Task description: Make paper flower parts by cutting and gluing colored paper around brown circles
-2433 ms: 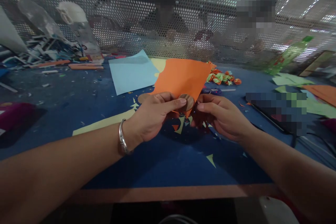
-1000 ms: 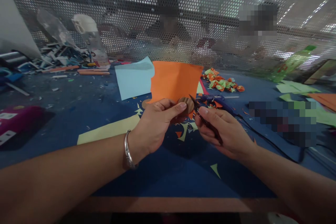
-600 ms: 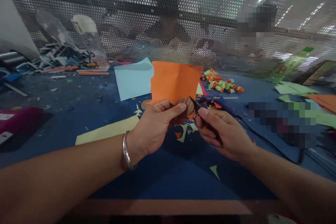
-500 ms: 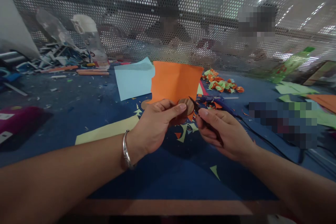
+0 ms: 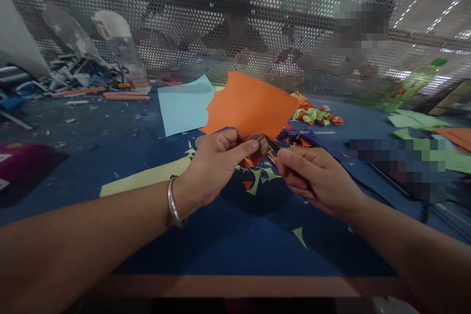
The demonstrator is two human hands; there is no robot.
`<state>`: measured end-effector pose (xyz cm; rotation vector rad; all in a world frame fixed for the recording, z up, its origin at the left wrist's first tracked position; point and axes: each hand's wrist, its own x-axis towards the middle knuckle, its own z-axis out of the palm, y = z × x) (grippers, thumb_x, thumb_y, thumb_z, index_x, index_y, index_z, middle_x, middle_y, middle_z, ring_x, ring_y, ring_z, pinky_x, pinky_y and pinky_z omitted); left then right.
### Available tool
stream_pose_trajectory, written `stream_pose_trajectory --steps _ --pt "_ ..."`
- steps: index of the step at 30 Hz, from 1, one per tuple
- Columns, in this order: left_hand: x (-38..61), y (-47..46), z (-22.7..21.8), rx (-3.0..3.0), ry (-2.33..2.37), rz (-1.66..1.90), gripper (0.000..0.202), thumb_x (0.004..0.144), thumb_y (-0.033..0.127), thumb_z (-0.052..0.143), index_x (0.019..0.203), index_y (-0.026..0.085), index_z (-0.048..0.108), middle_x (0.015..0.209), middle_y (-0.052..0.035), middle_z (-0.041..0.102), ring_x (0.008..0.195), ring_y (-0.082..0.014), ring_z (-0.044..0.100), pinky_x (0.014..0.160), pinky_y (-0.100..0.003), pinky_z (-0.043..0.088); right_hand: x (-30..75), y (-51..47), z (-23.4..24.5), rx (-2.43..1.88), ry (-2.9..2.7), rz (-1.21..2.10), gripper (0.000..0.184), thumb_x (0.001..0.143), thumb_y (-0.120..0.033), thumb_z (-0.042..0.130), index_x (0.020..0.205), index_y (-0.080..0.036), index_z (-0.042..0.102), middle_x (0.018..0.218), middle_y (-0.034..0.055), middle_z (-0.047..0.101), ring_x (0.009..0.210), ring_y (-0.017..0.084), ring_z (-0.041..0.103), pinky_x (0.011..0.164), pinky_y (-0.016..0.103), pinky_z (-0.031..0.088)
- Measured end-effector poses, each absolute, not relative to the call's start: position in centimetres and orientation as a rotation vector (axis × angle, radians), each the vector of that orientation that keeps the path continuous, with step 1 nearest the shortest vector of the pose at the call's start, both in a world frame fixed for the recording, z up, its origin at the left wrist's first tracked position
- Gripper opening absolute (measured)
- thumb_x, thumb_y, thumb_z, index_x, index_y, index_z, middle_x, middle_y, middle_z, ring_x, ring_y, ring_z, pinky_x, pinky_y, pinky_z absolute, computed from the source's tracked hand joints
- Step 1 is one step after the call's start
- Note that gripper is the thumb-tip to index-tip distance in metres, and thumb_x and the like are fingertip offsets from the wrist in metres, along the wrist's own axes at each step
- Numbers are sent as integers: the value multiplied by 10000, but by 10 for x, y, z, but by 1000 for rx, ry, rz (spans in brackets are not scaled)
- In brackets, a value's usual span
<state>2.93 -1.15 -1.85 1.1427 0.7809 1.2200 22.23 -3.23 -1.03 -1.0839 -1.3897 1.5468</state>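
Between the thumb and fingers of my left hand (image 5: 217, 169), a round brown disc (image 5: 262, 146) is pinched against a sheet of orange paper (image 5: 253, 103). The sheet stands up behind the hand, its left edge cut in curves. My right hand (image 5: 312, 171) is closed on dark scissors (image 5: 273, 144). Their blades meet the paper at the disc's right edge, while most of the handles are hidden in the fingers. Below both hands, paper scraps (image 5: 253, 184) lie on the blue table (image 5: 228, 245).
Light blue paper (image 5: 184, 108) and a pale yellow strip (image 5: 147, 176) lie to the left. Crumpled paper pieces (image 5: 312, 114) and a purple glue gun (image 5: 298, 133) are behind my right hand. A clear bottle (image 5: 127, 54) stands back left, a green bottle (image 5: 415, 83) back right.
The orange sheet has turned clockwise and tilted, its right corner now lower and further right. The scissors have swung flatter against the disc's edge. Both hands stay close together.
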Motion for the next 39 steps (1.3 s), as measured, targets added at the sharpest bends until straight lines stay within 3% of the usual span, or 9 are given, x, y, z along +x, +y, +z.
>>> stream_pose_trajectory --steps 5,12,18,23,32,39 --pt "28 -9 -20 1189 773 1176 197 803 212 765 699 134 616 749 -20 710 666 -94 598 608 -223 430 225 -30 -12 -1111 -1437 1502 471 810 -565 773 648 -161 594 437 -103 338 375 17 264 342 138 186" --pt "28 -10 -16 1053 754 1142 260 759 156 827 753 148 568 784 -12 738 800 -125 693 784 -248 511 228 -27 -10 -1121 -1496 1502 498 800 -597 766 636 -162 589 432 -109 323 356 12 253 336 149 158" --pt "27 -11 -13 1044 737 1106 214 775 122 809 778 124 595 750 -1 724 707 -83 667 721 -208 502 233 -25 -9 -1123 -1551 1489 483 836 -566 749 637 -161 578 432 -115 310 368 14 234 348 156 168" --pt "27 -7 -14 986 716 1147 259 807 27 731 942 156 551 835 -18 768 799 -117 736 826 -250 534 234 -24 -8 -1119 -1582 1457 477 837 -565 745 640 -165 577 433 -117 300 371 20 227 345 168 161" --pt "26 -6 -16 1025 676 1166 294 817 17 703 989 171 521 874 -38 780 822 -123 745 852 -259 536 233 -24 -7 -1136 -1609 1438 475 852 -568 723 635 -173 572 423 -111 314 362 24 240 339 171 158" --pt "24 -6 -15 1076 731 1156 421 830 39 712 1153 182 483 864 -35 774 824 -135 741 833 -272 533 233 -24 -6 -1154 -1628 1412 475 870 -561 704 633 -173 567 431 -107 313 367 26 247 338 171 165"
